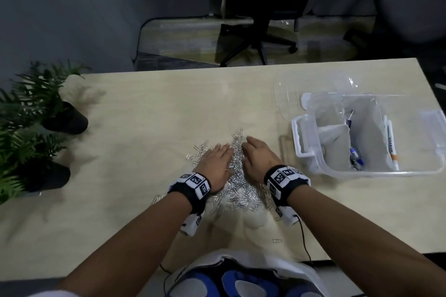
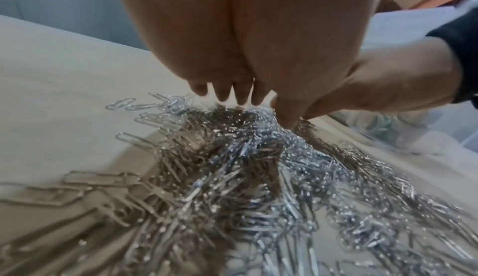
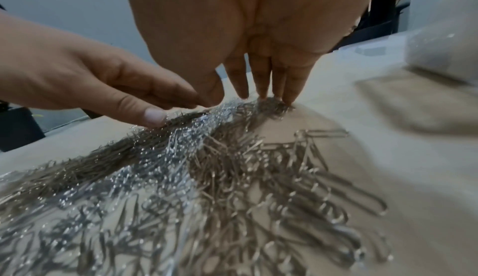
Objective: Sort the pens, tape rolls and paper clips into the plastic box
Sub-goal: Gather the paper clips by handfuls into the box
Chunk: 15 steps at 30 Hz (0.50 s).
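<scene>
Head view: a pale wooden table (image 1: 144, 108) is seen from above, with a heap of silver paper clips (image 1: 237, 190) spread at its near middle. The left hand (image 1: 216, 166) and the right hand (image 1: 259, 160) are laid palm-down on either side of the heap, fingers straight and close together, nothing gripped; the heap is ridged up between them. In the left wrist view the fingertips (image 2: 241, 96) are seen touching the top of the heap, and in the right wrist view the fingertips (image 3: 262, 90) are seen resting on its far end, with the thumb of the other hand lying on the ridge. A clear plastic box (image 1: 299, 149) is placed to the right of the heap, near but apart from the right hand, with dividers inside; pens (image 1: 356, 155) are seen in its middle compartment and a white marker (image 1: 392, 144) stands against a divider further right. A clear lid (image 1: 289, 91) lies behind the box, partly under it. Tape rolls cannot be made out clearly. One stray clip (image 1: 277, 240) lies alone close to the near edge. Two potted ferns (image 1: 31, 113) stand at the left edge, well apart from the hands. An office chair (image 1: 258, 38) stands on the floor beyond the far edge. Bare tabletop lies between the ferns and the heap and behind the heap up to the far edge. A thin black cable (image 1: 304, 243) trails from the right wrist band over the near edge.
</scene>
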Tool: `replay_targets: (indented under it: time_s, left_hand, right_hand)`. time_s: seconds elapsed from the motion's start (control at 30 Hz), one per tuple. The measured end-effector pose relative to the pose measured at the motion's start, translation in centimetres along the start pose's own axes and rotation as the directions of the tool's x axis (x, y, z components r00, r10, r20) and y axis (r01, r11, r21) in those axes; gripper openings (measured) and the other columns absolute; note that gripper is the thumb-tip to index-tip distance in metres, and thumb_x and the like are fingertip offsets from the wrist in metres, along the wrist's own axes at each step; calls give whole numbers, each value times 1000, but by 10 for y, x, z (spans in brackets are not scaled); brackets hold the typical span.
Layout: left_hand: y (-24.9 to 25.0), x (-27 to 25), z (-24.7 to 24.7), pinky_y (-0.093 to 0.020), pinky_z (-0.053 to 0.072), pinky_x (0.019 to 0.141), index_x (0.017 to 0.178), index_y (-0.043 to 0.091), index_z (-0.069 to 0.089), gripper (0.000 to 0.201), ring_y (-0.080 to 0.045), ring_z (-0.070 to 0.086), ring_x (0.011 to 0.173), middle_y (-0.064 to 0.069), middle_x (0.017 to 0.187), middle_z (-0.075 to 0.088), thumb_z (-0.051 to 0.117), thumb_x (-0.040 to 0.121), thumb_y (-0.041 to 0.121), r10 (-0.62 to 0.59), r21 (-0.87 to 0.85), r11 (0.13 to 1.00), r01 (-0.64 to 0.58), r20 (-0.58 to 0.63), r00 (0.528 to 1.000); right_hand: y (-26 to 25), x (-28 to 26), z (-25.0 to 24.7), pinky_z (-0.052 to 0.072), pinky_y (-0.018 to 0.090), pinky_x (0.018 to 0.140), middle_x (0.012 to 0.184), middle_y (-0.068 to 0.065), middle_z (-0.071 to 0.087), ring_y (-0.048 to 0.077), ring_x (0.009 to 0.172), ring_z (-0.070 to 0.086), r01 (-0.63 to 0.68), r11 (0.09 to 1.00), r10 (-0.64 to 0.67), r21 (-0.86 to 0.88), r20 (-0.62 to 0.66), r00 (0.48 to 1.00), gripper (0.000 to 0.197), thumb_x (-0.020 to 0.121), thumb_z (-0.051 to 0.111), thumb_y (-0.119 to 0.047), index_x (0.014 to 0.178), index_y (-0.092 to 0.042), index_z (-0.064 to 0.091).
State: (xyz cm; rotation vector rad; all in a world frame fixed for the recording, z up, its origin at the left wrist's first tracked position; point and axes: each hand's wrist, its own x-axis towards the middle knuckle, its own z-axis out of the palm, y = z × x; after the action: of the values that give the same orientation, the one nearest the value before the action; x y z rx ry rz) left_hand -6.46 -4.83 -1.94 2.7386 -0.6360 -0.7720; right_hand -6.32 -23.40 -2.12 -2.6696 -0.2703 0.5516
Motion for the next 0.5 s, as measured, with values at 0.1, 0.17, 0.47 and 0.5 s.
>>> replay_targets:
  time_s: [0.1, 0.17, 0.47, 0.5]
  left_hand:
    - [-8, -10, -5, -50, 22, 118, 151, 26, 26, 79, -27, 19, 147, -2, 162, 17, 60, 87, 56, -125, 14, 992, 128, -103, 987]
    - [-11, -16, -6, -52, 31, 110, 145, 30, 32, 86, -28, 26, 140, -3, 155, 26, 70, 75, 62, -201, 8, 979, 203, -85, 976]
    - [6, -14, -7, -37, 48, 84, 120, 17, 56, 32, -28, 55, 106, -7, 113, 55, 67, 90, 24, -186, -73, 981, 182, -52, 981]
    - [6, -15, -9, -35, 46, 83, 117, 16, 59, 27, -28, 57, 104, -7, 110, 58, 65, 91, 22, -196, -88, 978, 190, -60, 979]
  right_hand:
    - [-1, -7, -7, 46, 43, 101, 135, 9, 47, 28, 120, 46, -10, 997, 8, -80, -36, 999, 50, 86, 63, -41, 128, -17, 51]
    - [-3, -12, -5, 48, 40, 97, 128, 7, 46, 25, 112, 46, -30, 994, 29, -107, -5, 1000, 52, 82, 70, -41, 126, -19, 52]
    - [-6, -10, 3, 57, 36, 70, 83, -1, 48, 25, 73, 58, -82, 991, 86, -102, 35, 996, 18, 84, 63, -4, 94, -19, 64]
    - [-5, -10, 1, 57, 36, 71, 83, 1, 52, 25, 74, 59, -76, 992, 80, -101, 40, 996, 17, 85, 61, -4, 94, -17, 65]
